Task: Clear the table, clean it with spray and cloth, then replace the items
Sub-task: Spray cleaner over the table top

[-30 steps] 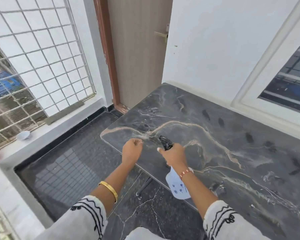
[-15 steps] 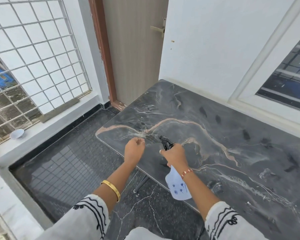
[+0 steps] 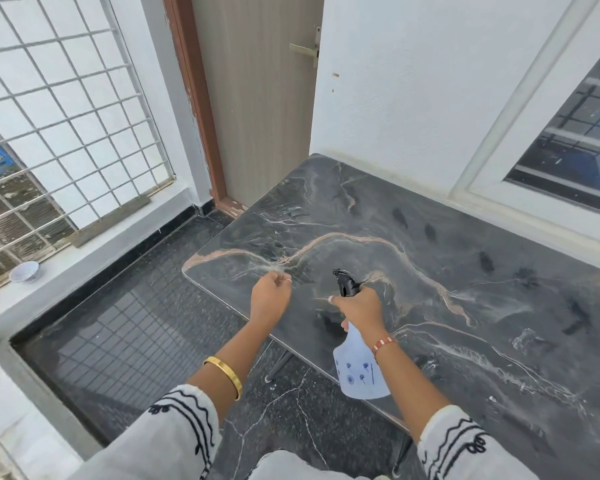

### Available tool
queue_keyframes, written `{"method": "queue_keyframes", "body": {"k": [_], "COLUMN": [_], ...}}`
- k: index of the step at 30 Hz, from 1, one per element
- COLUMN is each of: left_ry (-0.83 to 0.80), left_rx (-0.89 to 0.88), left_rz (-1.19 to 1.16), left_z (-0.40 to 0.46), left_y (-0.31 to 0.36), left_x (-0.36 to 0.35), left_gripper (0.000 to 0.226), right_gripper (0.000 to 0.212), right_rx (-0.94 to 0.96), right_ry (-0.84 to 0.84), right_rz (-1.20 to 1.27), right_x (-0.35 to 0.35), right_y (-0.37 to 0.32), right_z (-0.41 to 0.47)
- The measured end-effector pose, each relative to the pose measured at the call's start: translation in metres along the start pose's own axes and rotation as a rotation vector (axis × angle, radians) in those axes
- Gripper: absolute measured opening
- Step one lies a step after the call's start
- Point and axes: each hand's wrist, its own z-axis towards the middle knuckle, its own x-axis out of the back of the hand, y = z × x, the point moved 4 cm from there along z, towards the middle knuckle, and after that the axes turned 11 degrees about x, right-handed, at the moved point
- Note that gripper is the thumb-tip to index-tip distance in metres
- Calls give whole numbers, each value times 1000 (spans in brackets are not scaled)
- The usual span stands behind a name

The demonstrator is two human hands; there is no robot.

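Right hand: the right hand [image 3: 359,308] is wrapped round the neck of the spray bottle [image 3: 359,370], forefinger out along the black trigger head [image 3: 346,284], nozzle aimed toward 11 o'clock across the bench [image 3: 447,271].
Left hand: the left hand [image 3: 270,296] is loosely clenched on nothing I can make out, hovering over the near-left corner of the bench, at 9 o'clock from the nozzle.
Spray bottle: pale blue, tilted, its body hanging over the front edge at 6 o'clock of the hand.
Bench: dark marble-look top, cleared of items, pale smears at 3 to 4 o'clock.
Step in hand: misting the top, by my reckoning; no cloth is in sight.
Doing it well: I'd keep the nozzle low and level, squeeze in short bursts, and work from the left corner toward 3 o'clock so the whole top gets wet; the free hand is best kept out of the mist.
Risk: spray drifting onto the wall [image 3: 413,98] at 12 o'clock or the floor [image 3: 136,323] at 8 o'clock.
Change: against the earlier view, both hands sit nearly where they were, the grip is the same, and the camera has tipped slightly, so the white bowl [image 3: 24,271] on the ledge sits further left.
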Motion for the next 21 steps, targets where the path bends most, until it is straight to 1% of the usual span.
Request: {"method": "queue_keyframes", "body": {"k": [3,5,8,11,13,16,18,21], "left_ry": [-16,-29,-42,-53,-63,-76,-80,-94], "left_rx": [-1,-6,-12,-26,-31,-30,-39,-58], "left_rz": [8,18,18,19,20,27,39,43], "left_z": [-1,-2,-4,-6,-7,-8,-10,-12], "left_y": [2,4,6,10,12,13,14,15], "left_x": [-6,-11,-18,-22,-24,-27,-29,-34], "left_gripper": [25,24,24,23,23,23,23,23], "right_gripper": [26,25,22,19,16,21,21,15], "right_rx": [9,3,-21,-57,-57,-22,-17,-41], "right_ry": [-65,-69,-14,88,125,57,31,159], "right_rz": [140,184,183,158,162,238,226,184], "right_x": [2,4,8,15,20,23,24,28], "right_y": [2,4,7,13,16,14,13,16], "right_z": [-1,-2,-1,1,0,-3,-5,-7]}}
